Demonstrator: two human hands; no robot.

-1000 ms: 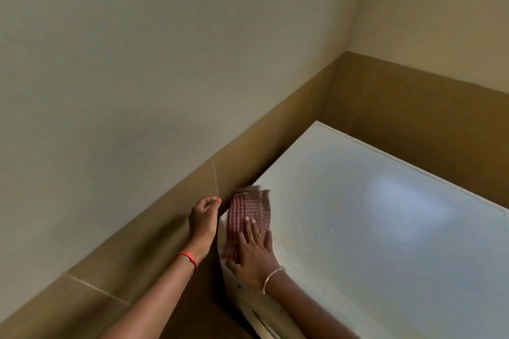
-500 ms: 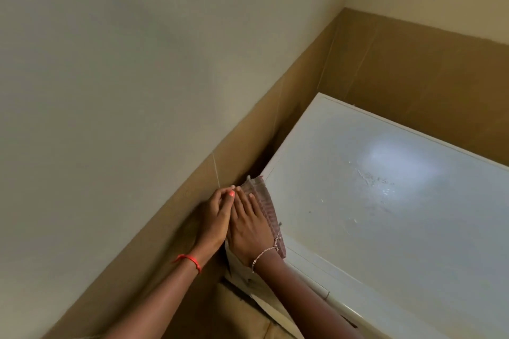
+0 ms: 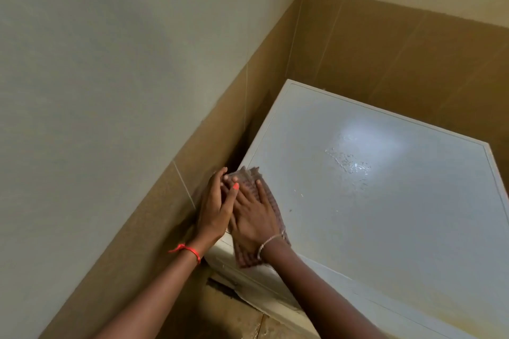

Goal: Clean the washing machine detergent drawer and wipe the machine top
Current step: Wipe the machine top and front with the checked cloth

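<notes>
The white washing machine top [image 3: 371, 215] fills the right half of the view, with a wet smear near its middle. A red-and-white checked cloth [image 3: 271, 201] lies along the top's near left edge. My right hand [image 3: 254, 217] presses flat on the cloth with straight fingers. Beside it, my left hand [image 3: 216, 208] rests against the machine's left edge, its thumb lying over the right hand's fingers. Whether the left fingers hold the cloth's edge is hidden. The detergent drawer is out of view.
A cream wall with a brown tiled band [image 3: 154, 215] stands close on the left, leaving a narrow dark gap [image 3: 242, 151] beside the machine. More brown tiles [image 3: 399, 58] run behind the machine. Tiled floor [image 3: 231, 319] shows below.
My left hand came from the wall to join my right hand on the cloth. Both hands and the cloth have slid a little along the machine's left edge; the camera tilted down.
</notes>
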